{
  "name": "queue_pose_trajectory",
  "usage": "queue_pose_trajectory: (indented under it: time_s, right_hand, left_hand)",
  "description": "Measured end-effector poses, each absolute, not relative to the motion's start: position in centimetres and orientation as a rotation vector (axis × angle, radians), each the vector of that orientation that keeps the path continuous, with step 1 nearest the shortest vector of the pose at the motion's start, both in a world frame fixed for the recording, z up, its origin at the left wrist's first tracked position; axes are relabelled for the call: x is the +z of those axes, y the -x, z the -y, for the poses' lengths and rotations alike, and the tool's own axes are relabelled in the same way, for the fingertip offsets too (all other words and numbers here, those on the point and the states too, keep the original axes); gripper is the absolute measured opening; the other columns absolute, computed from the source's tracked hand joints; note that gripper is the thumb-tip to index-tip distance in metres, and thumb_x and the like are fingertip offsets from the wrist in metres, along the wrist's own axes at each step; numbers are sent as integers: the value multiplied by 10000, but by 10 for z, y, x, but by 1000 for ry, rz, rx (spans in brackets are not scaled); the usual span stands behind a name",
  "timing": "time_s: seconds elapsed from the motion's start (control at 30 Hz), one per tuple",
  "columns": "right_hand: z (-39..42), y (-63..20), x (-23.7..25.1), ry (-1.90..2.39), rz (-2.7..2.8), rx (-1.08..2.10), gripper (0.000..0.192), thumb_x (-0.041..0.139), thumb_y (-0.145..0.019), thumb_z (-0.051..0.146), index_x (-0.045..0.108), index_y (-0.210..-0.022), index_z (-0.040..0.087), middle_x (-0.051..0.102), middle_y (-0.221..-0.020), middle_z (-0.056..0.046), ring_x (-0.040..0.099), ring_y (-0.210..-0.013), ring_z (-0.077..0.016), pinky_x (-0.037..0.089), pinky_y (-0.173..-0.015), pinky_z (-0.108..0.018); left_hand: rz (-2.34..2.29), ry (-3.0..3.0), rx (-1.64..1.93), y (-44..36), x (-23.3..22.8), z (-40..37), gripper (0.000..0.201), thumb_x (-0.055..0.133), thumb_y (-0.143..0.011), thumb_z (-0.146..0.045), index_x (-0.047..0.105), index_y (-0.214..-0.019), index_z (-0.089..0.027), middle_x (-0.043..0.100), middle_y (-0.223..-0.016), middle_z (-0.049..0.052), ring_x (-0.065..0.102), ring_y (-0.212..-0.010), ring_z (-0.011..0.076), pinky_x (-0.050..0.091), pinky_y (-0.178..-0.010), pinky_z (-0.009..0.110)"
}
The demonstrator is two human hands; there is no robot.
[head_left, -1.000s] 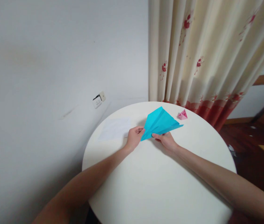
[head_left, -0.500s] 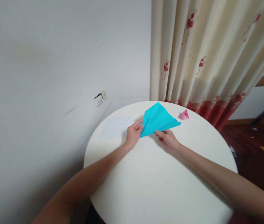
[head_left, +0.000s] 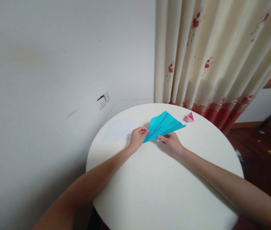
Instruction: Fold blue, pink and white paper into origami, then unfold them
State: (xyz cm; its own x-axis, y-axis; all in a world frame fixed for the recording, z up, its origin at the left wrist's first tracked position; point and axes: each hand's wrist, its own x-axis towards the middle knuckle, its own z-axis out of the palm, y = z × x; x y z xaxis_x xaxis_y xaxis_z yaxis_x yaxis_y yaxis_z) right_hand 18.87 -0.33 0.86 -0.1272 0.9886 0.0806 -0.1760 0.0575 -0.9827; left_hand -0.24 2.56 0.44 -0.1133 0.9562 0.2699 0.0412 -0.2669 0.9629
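where both hands meet, near the far side of the table [head_left: 164, 188]: blue paper [head_left: 163, 126], folded into a long creased wedge, narrow tip toward the left, wide end fanning to the right and lifted a little off the top. pinched at the narrow tip by the left hand [head_left: 137, 138], fingers closed on the paper. held along the near edge by the right hand [head_left: 172, 142], fingertips curled onto that edge, thumb side hidden under the paper, so grip seen only from above. both forearms stretched forward over the white round top, the left coming in from the lower left, the right from the lower right.

just left of the left hand, flat on the table: white sheet [head_left: 119, 130], pale against the top, edges faint. beyond the wide end of the blue paper, near the far rim: pink fold [head_left: 188, 118], small, pointed, apart from the blue paper. behind the table on the right: curtain [head_left: 212, 54], cream with red flowers and a red band at the hem. on the wall [head_left: 53, 64] to the left: socket [head_left: 103, 101], tilted, just above table height. at the far right, dark wooden floor [head_left: 260, 143].
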Motion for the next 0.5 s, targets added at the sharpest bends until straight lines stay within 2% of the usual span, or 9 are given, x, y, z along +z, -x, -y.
queue_pose_trajectory:
  time_s: [0.23, 0.33, 0.4, 0.5]
  right_hand:
    - [4, -188, 7, 996, 1028, 1359, 380, 880, -550, 398, 632, -750, 192, 654, -729, -27, 494, -626, -145, 356, -553, -287]
    - [1, -190, 5, 1007, 971, 1475, 399, 859, -587, 436, 630, -811, 199, 680, -855, -59, 537, -686, -155, 378, -558, -276]
    - [-5, -196, 4, 1035, 887, 1468, 442, 838, -608, 465, 614, -902, 222, 678, -964, -59, 567, -733, -164, 410, -575, -275]
    - [-18, -211, 2, 1189, 767, 1181, 526, 797, -637, 469, 556, -1050, 249, 637, -1070, -67, 587, -818, -197, 462, -638, -306]
  left_hand:
    - [-1202, -1156, 1631, 16, 5, -33, 265, 651, -765, -398, 494, -847, -201, 593, -690, -18, 581, -630, 138, 456, -568, 241]
    - [-1186, -1169, 1662, 17, 11, -29, 297, 645, -781, -352, 458, -980, -234, 556, -638, -62, 526, -555, 116, 390, -526, 204]
    - [-1199, -1279, 1683, 19, 16, -27, 275, 614, -820, -332, 462, -1034, -252, 510, -603, -83, 458, -502, 104, 324, -500, 192]
    - [-1278, -1562, 1705, 23, 22, -24, 81, 538, -873, -284, 565, -916, -221, 501, -637, -48, 406, -514, 100, 289, -505, 206]
